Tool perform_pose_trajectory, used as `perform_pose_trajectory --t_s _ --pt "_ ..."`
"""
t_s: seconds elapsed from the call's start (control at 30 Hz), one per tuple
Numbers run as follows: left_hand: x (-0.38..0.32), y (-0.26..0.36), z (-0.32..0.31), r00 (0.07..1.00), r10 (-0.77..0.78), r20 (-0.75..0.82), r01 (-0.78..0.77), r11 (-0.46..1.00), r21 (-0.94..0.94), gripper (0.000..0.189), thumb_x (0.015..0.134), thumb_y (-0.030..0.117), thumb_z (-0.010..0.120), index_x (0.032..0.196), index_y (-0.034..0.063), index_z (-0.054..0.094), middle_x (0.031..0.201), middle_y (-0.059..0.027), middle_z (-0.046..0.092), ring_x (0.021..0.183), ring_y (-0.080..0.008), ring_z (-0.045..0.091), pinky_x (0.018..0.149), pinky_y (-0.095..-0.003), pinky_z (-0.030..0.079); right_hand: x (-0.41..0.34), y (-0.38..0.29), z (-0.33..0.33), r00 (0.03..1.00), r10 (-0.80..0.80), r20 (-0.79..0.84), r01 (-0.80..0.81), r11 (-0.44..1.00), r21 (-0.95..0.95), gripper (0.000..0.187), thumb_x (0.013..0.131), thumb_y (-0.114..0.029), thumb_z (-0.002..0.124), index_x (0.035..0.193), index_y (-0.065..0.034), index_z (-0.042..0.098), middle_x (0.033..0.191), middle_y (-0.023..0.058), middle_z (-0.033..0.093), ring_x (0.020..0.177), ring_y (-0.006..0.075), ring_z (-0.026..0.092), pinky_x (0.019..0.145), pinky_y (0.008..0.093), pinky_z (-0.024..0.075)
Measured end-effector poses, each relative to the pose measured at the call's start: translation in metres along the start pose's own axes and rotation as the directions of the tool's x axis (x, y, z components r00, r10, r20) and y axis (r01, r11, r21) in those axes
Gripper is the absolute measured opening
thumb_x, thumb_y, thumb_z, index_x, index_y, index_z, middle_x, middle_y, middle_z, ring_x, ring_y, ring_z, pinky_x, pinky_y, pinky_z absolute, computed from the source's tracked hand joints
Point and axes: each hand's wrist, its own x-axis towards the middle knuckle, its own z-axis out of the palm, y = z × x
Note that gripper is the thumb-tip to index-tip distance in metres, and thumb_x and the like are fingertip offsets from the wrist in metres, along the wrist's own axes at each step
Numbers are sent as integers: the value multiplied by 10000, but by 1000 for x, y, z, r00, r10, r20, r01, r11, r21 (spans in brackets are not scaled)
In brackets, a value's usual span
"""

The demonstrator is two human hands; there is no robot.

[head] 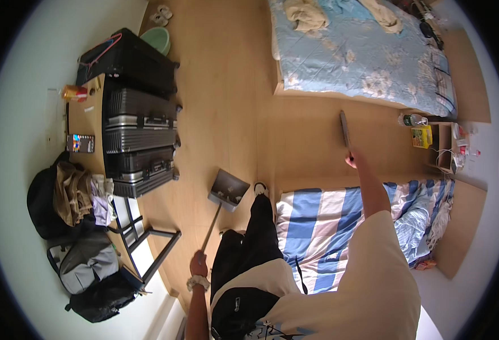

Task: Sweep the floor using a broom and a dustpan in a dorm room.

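Note:
My left hand, with a scrunchie at the wrist, grips the long handle of a grey dustpan. The pan sits on the wooden floor in front of my feet and holds some bits of debris. Out to the right, my right hand is closed around the handle of what looks like a broom. Its narrow dark head lies over the floor between the two beds. Most of that handle is hidden by the hand or seen end-on.
Several dark suitcases line the left beside a narrow table with a phone. A green basin stands beyond. Beds with blue floral and striped bedding flank the right-hand floor. A bottle stands near a small shelf.

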Motion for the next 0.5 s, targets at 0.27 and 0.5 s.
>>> perform_pose_trajectory --t_s 0.27,0.5 --pt "36 34 -10 929 -345 136 277 889 364 451 809 254 484 1220 177 316 1043 -197 458 971 -351 463 808 -459 375 -4 87 85 859 -79 506 502 328 -801 171 649 21 473 541 -70 376 434 26 350 333 124 350 285 272 225" --pt "29 29 -10 907 -402 124 326 858 398 669 749 383 527 1280 167 182 1101 -234 371 1000 -404 416 804 -503 360 -64 241 60 758 -300 579 554 -172 -814 132 611 -57 517 610 73 533 583 239 546 565 371 568 500 424 454"
